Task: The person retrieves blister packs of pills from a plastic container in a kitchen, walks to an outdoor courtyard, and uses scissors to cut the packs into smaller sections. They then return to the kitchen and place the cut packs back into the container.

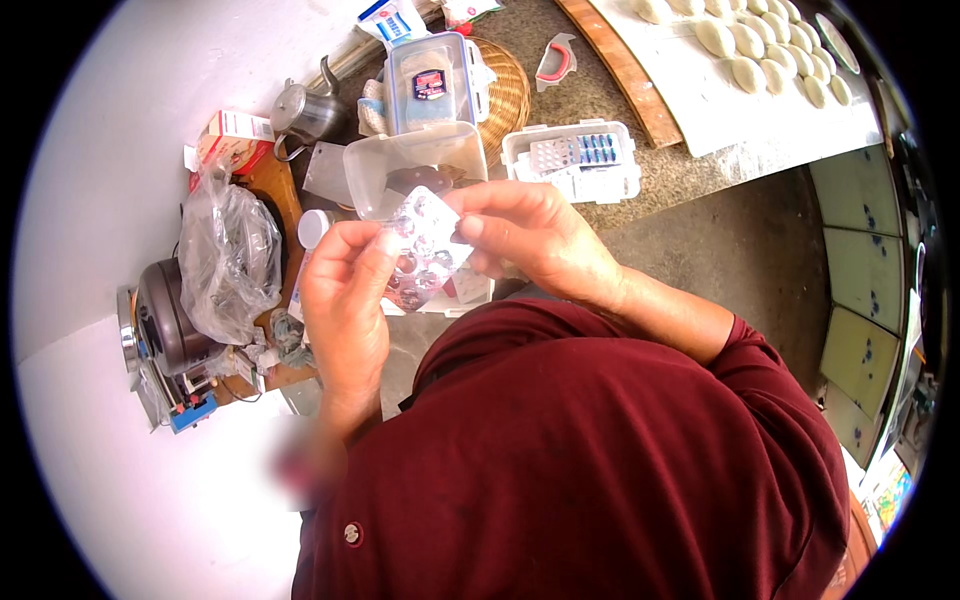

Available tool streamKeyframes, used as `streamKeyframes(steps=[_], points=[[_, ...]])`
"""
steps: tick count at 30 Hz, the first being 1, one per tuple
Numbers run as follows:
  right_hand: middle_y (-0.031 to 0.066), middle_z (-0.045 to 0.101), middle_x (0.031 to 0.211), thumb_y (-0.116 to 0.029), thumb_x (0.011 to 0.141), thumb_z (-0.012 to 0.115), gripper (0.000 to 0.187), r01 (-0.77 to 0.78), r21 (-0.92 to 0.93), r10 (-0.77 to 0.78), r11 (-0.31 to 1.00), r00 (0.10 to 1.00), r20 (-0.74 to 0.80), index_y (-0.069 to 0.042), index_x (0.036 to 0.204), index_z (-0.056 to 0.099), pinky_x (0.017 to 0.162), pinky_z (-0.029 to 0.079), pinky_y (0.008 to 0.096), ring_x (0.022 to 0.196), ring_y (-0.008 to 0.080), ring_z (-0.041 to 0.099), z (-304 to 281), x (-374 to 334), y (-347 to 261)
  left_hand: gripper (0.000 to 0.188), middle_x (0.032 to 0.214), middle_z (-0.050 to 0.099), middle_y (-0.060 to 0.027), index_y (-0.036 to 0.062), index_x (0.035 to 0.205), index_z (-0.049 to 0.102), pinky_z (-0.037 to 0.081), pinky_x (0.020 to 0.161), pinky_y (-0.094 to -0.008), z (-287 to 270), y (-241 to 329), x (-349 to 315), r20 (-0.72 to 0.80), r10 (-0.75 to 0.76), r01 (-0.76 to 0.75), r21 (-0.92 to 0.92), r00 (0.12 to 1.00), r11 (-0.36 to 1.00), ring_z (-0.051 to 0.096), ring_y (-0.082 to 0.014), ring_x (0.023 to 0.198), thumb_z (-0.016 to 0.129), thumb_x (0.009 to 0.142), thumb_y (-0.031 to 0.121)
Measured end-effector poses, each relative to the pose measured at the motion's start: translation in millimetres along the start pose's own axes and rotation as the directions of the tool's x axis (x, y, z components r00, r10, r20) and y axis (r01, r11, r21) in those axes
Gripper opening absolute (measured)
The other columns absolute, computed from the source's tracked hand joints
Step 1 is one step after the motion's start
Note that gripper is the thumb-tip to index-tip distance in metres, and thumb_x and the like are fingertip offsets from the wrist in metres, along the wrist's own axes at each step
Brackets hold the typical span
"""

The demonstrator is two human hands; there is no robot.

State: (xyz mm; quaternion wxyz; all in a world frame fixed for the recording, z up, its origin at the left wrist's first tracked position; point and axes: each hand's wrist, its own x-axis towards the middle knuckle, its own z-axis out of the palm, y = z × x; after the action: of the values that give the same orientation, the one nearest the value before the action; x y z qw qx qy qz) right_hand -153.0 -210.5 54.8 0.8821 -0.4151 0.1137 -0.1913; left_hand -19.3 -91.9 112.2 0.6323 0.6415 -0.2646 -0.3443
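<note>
Between both hands, in front of my chest, a clear and silvery blister pack (pixel 432 262) with round pockets is held up. My left hand (pixel 345 300) pinches its left edge between thumb and fingers. On the other side, the fingertips of my right hand (pixel 550 240) close on its upper right edge. Some pockets look see-through; whether any pill is in them I cannot tell. Just behind it stands a translucent plastic box (pixel 365 170) without a lid on top. To the right, a shallow white plastic container (pixel 628 178) holds a blister pack with blue capsules (pixel 598 150) and other packs.
A clear lidded box (pixel 412 75) stands before a round wicker basket (pixel 505 95). At left are a metal kettle (pixel 305 112), a crumpled plastic bag (pixel 225 265), a brown appliance (pixel 168 315) and a white-capped bottle (pixel 313 228). White dough pieces (pixel 747 42) lie at far right.
</note>
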Motion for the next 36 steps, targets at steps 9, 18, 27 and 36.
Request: streamKeyframes(steps=[9, 18, 27, 36], points=[[-0.0003, 0.06, 0.08, -0.013, 0.091, 0.055, 0.023, 0.046, -0.026, -0.046, 0.999, 0.999, 0.01, 0.0, 0.108, 0.061, 0.054, 0.046, 0.021, 0.065, 0.0048, 0.053, -1, 4, 6, 0.012, 0.073, 0.06, -0.0016, 0.0018, 0.085, 0.055, 0.042, 0.053, -0.0169, 2, -2, -1, -0.001, 0.058, -0.058, 0.066, 0.998, 0.996, 0.054, -0.0042, 0.061, 0.059, 0.088, 0.013], [-0.0001, 0.061, 0.083, -0.013, 0.09, 0.054, 0.022, -0.041, 0.112, 0.047, 0.993, 0.998, -0.05, -0.001, 0.106, 0.061, 0.058, 0.043, 0.0196, 0.066, 0.0042, 0.052, -3, 5, 8, 0.024, 0.073, 0.06, -0.0057, 0.0004, 0.094, 0.055, 0.043, 0.041, -0.0222, 12, 8, -5, 0.013, -0.065, 0.065, -0.072, 0.998, 0.995, 0.052, -0.0093, 0.05, 0.049, 0.093, 0.023], [0.0009, 0.061, 0.081, -0.013, 0.09, 0.055, 0.021, 0.007, 0.165, 0.022, 0.986, 0.985, -0.174, 0.0, 0.105, 0.061, 0.058, 0.045, 0.0196, 0.065, 0.0055, 0.054, -11, 11, 9, 0.02, 0.071, 0.059, -0.0054, -0.0025, 0.101, 0.054, 0.037, 0.044, -0.0191, 9, 18, -9, 0.126, -0.249, 0.229, 0.156, 0.96, 0.961, 0.05, -0.0077, 0.051, 0.051, 0.083, 0.006], [0.0002, 0.059, 0.078, -0.011, 0.089, 0.054, 0.022, 0.01, 0.154, 0.022, 0.988, 0.978, -0.208, 0.0, 0.107, 0.057, 0.057, 0.044, 0.0194, 0.062, 0.0054, 0.052, -5, 12, 10, 0.04, 0.082, 0.062, -0.0058, -0.0031, 0.118, 0.046, 0.039, 0.048, -0.0172, 15, 12, -11, 0.058, -0.08, 0.068, 0.186, 0.995, 0.98, 0.052, -0.0052, 0.058, 0.058, 0.08, 0.0]])
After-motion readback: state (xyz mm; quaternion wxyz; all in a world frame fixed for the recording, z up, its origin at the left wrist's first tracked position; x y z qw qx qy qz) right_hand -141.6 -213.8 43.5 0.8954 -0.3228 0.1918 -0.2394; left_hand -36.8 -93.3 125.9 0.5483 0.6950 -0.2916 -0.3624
